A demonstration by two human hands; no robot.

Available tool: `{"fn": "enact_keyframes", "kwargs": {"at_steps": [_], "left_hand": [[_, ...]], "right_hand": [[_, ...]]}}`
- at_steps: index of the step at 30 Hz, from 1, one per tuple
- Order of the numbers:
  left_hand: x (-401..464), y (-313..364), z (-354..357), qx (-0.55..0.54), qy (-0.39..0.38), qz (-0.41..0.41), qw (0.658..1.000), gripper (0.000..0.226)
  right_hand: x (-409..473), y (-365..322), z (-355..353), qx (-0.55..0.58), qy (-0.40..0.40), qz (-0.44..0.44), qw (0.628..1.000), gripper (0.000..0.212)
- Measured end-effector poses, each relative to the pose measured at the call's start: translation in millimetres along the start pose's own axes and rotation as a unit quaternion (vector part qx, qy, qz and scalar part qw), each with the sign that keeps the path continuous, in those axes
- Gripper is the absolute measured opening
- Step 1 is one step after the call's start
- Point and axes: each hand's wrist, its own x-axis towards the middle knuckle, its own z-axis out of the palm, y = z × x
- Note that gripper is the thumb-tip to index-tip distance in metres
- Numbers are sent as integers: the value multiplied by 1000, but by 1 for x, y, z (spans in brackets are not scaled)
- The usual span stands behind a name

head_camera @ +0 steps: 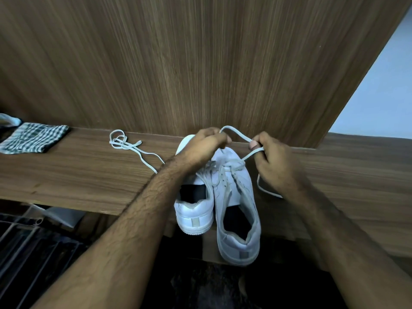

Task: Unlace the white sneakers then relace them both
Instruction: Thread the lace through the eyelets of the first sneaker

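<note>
Count: 2 white sneakers, 2 laces, 1 checked cloth, both my hands in view.

Left sneaker [194,210] and right sneaker [237,210] sit side by side, touching, on the wooden tabletop [78,175], toes toward the wood panel [200,63] at 12 o'clock, heels overhanging the near edge at 6. The right one hangs out further than the left. Both are white with dark insides and a grey tab on the heel; uppers look scuffed and creased.

Left sneaker: no lace visible in the part I can see; my forearm covers most of its eyelets. Loose lace [124,142] lies coiled on the tabletop at 10 o'clock from the sneakers, its tail running toward my left arm.

Right sneaker: laced only near the toe end, lower eyelets open. Its lace [236,132] arcs up between my hands; the other end trails onto the tabletop at 3 o'clock of the sneaker.

Left hand [205,143] pinches the lace above the toe. Right hand [274,159] grips the same lace, thumb pressing it. Hands are close but apart, the lace loop bridging them.

Checked cloth [33,138] lies flat at the far 9 o'clock end of the tabletop.
</note>
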Motion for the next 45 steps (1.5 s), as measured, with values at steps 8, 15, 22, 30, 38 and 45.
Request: {"fn": "enact_keyframes", "kwargs": {"at_steps": [8, 15, 22, 30, 38, 45], "left_hand": [[-16, 8, 16, -54, -146, 15, 988, 51], [-15, 5, 12, -9, -150, 43, 988, 39], [-10, 0, 13, 17, -108, 100, 989, 14], [0, -6, 10, 88, 30, 95, 991, 11], [-10, 2, 12, 193, -75, 170, 964, 10], [3, -5, 9, 81, 98, 134, 983, 17]], "right_hand": [[-3, -11, 2, 5, -18, -31, 999, 8], [-2, -12, 3, 48, -31, 0, 998, 22], [2, -6, 5, 158, -35, 13, 987, 31], [1, -5, 1, 247, -28, 24, 968, 18], [8, -1, -1, 458, 78, 205, 862, 2], [5, 10, -3, 137, 12, 141, 981, 29]]}}
